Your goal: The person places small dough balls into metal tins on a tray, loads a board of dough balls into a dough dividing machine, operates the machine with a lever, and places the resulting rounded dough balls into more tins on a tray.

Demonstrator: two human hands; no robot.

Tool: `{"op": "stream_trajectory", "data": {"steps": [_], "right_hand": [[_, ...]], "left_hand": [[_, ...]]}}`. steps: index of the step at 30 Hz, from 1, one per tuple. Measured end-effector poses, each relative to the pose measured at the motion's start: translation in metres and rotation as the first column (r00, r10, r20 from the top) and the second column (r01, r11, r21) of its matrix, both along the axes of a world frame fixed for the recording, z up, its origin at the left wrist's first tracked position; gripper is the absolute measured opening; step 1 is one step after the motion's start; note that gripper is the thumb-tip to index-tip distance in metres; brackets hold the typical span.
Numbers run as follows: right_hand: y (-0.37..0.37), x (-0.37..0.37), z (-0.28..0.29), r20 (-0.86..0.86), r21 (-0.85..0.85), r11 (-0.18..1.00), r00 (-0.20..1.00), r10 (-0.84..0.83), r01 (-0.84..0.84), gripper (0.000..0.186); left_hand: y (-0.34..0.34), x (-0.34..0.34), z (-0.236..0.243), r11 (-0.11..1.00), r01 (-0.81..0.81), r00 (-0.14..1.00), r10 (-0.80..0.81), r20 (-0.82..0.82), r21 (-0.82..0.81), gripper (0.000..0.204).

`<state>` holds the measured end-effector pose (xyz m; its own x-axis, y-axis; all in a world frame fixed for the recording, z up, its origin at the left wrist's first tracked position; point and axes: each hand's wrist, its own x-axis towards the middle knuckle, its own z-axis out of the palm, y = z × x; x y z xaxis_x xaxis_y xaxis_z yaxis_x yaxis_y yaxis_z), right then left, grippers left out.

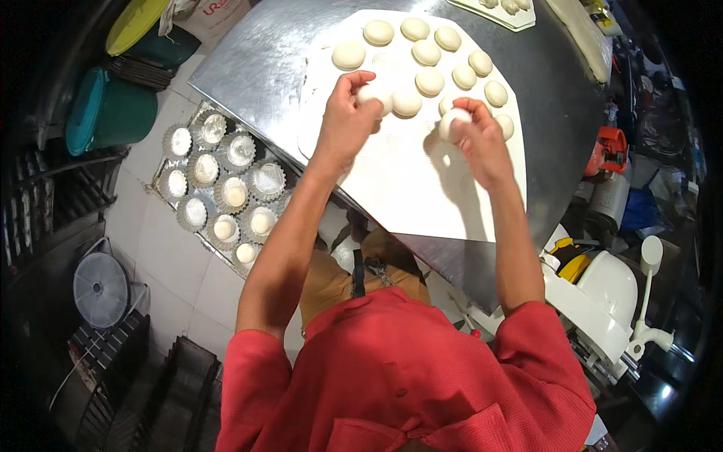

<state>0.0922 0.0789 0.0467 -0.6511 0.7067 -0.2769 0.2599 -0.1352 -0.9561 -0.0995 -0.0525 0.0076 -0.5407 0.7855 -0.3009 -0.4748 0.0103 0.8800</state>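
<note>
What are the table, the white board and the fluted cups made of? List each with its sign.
Table: looks like stainless steel, grey with a brushed, dull sheen.
White board: probably plastic, though floured wood is possible; flat, matte, evenly white.
Fluted cups: thin shiny metal, likely aluminium or tin; crimped walls glint.

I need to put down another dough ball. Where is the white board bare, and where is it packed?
The white board is bare along its near edge, below both hands. The far part is crowded with dough balls between the left hand and right hand.
</note>
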Motion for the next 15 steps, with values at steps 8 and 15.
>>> {"op": "stream_trajectory", "data": {"steps": [8, 15], "right_hand": [[0.079, -0.050, -0.009, 0.454, 0.570, 0.753, 0.890, 0.044, -0.329, 0.054], [0.048, -0.045, -0.006, 0.365, 0.714, 0.616, 0.928, 0.078, -0.333, 0.034]], "left_hand": [[0.037, 0.013, 0.020, 0.902, -0.002, 0.425, -0.390, -0.817, -0.432, 0.043], [-0.014, 0.047, 0.040, 0.981, -0.019, 0.478, -0.159, -0.864, -0.191, 0.032]]}}
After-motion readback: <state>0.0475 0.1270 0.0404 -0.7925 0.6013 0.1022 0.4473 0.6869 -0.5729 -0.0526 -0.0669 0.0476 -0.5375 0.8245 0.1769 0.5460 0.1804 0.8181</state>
